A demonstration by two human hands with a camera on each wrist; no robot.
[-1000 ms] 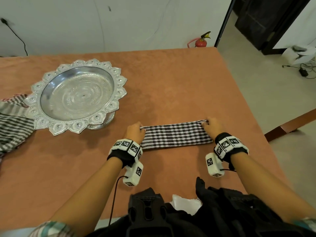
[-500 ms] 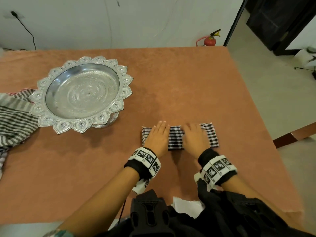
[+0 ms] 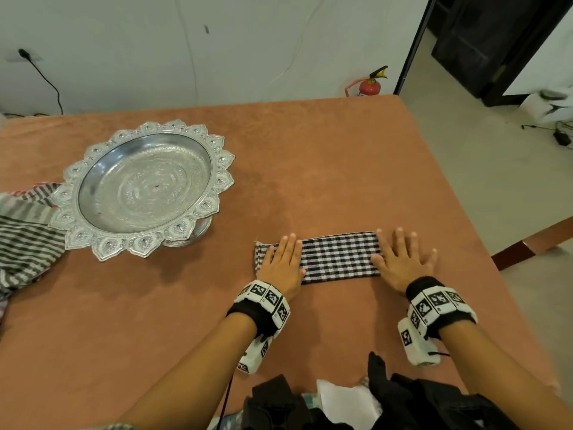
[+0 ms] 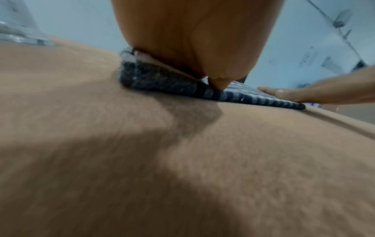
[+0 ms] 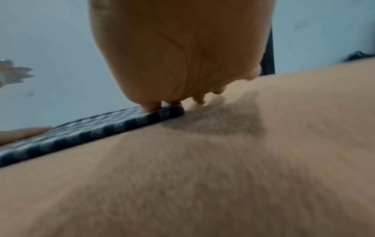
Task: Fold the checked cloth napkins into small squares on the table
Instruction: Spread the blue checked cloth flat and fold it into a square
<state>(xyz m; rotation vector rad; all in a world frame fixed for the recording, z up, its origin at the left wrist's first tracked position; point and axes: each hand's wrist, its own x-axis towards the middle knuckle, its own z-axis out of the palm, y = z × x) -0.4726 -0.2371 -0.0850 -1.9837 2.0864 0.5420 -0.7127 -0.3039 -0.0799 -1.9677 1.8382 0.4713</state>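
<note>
A black-and-white checked napkin (image 3: 339, 259), folded into a long narrow strip, lies flat on the brown table (image 3: 310, 169) in front of me. My left hand (image 3: 283, 262) presses flat on its left end, fingers straight. My right hand (image 3: 403, 259) lies flat with spread fingers at the strip's right end, mostly on the table just past it. In the left wrist view the napkin (image 4: 162, 81) shows under my palm, and in the right wrist view the napkin (image 5: 91, 133) edge runs left from my thumb side. More checked cloth (image 3: 21, 243) lies heaped at the table's left edge.
An ornate silver pedestal tray (image 3: 141, 187) stands at the left, partly over the heaped cloth. The table's right edge drops to the floor close to my right hand. A red fire extinguisher (image 3: 370, 83) stands by the wall; dark gear sits at my chest.
Both hands went from pinching the strip's ends to pressing flat at its middle, then slid apart outward to the ends, smoothing it.
</note>
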